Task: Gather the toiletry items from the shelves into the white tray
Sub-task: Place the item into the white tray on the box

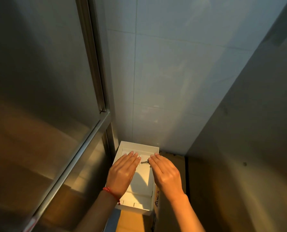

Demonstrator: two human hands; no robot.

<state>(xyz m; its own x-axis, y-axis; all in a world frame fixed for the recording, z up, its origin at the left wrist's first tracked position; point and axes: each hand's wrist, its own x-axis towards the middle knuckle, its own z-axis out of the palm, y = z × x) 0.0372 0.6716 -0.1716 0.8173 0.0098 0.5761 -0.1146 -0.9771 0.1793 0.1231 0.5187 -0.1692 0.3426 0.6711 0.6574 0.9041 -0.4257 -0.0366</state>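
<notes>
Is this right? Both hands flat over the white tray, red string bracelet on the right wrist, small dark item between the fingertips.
Not quite. The head view shows the red string bracelet on the left wrist, not the right. The rest holds: left hand and right hand are flat over the white tray, with a small dark item between the fingertips.

White tray [138, 145] hemmed between steel cabinet [39, 97] and tiled wall [164, 81].

One white tray [137, 147] sat there, and two hands hovered over it, a left hand [122, 173] and a right hand [167, 174]. One small dark item [145, 162] lay inside. One red bracelet [110, 191] circled the left wrist. One cardboard box [132, 221] sat underneath.
</notes>
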